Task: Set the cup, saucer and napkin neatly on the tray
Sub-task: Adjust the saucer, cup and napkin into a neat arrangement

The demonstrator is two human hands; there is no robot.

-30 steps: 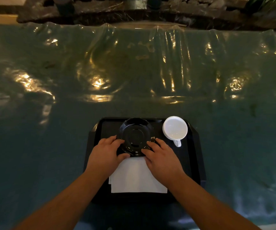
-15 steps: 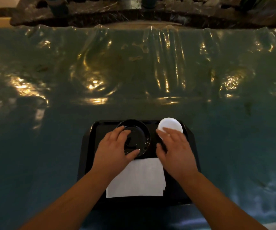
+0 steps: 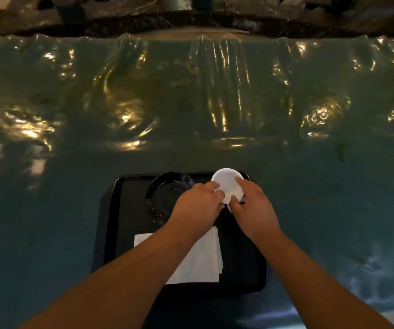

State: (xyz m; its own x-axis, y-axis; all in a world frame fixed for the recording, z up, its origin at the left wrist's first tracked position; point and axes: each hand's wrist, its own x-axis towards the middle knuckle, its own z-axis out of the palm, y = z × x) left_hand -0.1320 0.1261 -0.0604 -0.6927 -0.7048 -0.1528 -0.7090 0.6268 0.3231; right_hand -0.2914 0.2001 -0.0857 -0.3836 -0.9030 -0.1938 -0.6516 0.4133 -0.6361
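A black tray (image 3: 110, 233) lies on the table near me. At its far right corner stands a white cup (image 3: 226, 181), gripped on both sides: my left hand (image 3: 197, 207) holds its left rim, my right hand (image 3: 253, 205) its right rim. The cup's handle is mostly hidden between my hands. A black saucer (image 3: 165, 193) rests on the tray's far left part, partly covered by my left hand. A white folded napkin (image 3: 203, 260) lies flat on the near part of the tray, under my left forearm.
The table (image 3: 191, 103) is covered with a wrinkled, shiny clear plastic sheet over a teal cloth. Dark clutter (image 3: 191, 17) runs along the far edge. The tray sits close to the table's near edge.
Both hands left the saucer and napkin and moved to the right and away from me, closing around the white cup. The saucer and napkin stay where they were.
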